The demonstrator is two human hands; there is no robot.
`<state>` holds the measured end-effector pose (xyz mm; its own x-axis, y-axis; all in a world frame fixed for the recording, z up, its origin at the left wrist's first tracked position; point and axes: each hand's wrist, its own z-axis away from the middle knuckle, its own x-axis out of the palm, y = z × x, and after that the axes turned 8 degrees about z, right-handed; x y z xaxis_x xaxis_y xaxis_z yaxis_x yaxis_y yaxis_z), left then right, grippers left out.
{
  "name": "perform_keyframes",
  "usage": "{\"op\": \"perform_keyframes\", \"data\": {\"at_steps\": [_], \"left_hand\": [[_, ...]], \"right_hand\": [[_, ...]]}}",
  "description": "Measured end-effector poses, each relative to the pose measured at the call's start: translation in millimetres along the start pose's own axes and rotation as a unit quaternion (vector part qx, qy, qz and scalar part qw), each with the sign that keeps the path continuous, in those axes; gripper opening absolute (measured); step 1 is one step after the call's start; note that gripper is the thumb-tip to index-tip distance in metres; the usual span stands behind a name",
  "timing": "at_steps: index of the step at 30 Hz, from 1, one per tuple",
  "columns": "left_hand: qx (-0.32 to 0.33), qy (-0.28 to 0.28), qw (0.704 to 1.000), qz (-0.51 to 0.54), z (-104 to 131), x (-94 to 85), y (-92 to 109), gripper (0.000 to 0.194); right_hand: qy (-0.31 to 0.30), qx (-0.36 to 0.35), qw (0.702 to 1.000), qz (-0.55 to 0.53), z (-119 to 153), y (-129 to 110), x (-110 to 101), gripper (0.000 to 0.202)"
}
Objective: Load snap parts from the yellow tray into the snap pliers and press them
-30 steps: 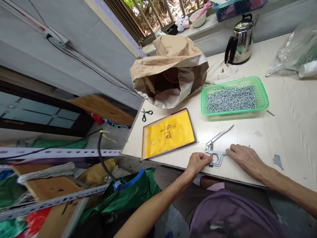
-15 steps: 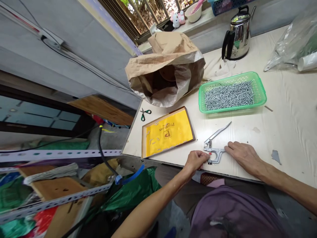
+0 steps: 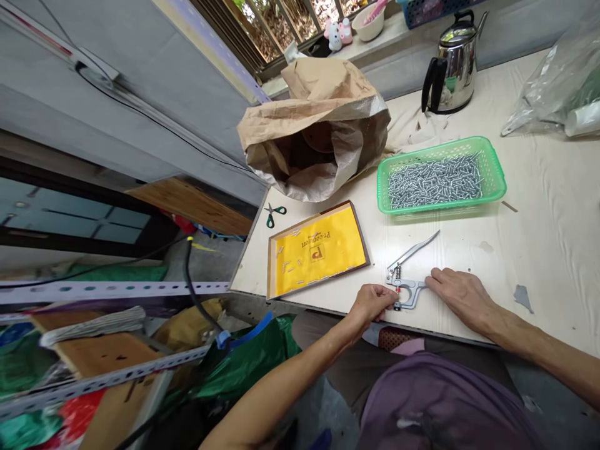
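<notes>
A pair of grey metal snap-fastener pliers [image 3: 412,284] lies on the table near its front edge, with the long lever handle slanting up and away. My right hand [image 3: 457,294] has its fingers closed on the end of the fixed handle. At the jaw, beside the red part and the black die, my left hand [image 3: 374,302] is pinched shut. What sits between its fingertips is too small to make out. Beyond the pliers stands a green plastic basket [image 3: 443,208] holding many small silvery metal pieces [image 3: 434,181].
A shallow tray [image 3: 309,250] lined in yellow, with a few small pieces in it, lies to the left. Scissors [image 3: 275,214] are beside it. Behind stand a large paper sack [image 3: 314,112] and a steel kettle [image 3: 452,69]. A plastic bag [image 3: 553,100] lies far right.
Almost nothing differs. My left fingertips have moved very slightly right at the jaw, and the whole view has shifted a little. The right hand keeps its hold on the pliers.
</notes>
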<state>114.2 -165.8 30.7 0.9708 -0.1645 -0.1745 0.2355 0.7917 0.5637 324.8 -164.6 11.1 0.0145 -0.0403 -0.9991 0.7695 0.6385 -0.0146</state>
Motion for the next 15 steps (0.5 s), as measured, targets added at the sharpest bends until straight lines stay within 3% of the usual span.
{"op": "perform_keyframes", "data": {"at_steps": [4,7,9,15], "left_hand": [[-0.002,-0.008,1.0,-0.008,-1,-1.7,-1,0.019],[0.002,-0.008,1.0,-0.012,-2,-1.7,-4,0.024],[0.007,-0.008,1.0,-0.016,-2,-1.2,-6,0.027],[0.011,-0.011,0.999,-0.039,-3,-1.6,-8,0.024]], "right_hand": [[0.011,0.001,0.999,-0.049,-2,12,2,0.023],[0.052,-0.011,0.998,-0.046,-12,31,7,0.073],[0.063,-0.034,0.997,-0.033,-21,43,11,0.091],[0.02,-0.055,0.998,0.009,-39,47,4,0.086]]}}
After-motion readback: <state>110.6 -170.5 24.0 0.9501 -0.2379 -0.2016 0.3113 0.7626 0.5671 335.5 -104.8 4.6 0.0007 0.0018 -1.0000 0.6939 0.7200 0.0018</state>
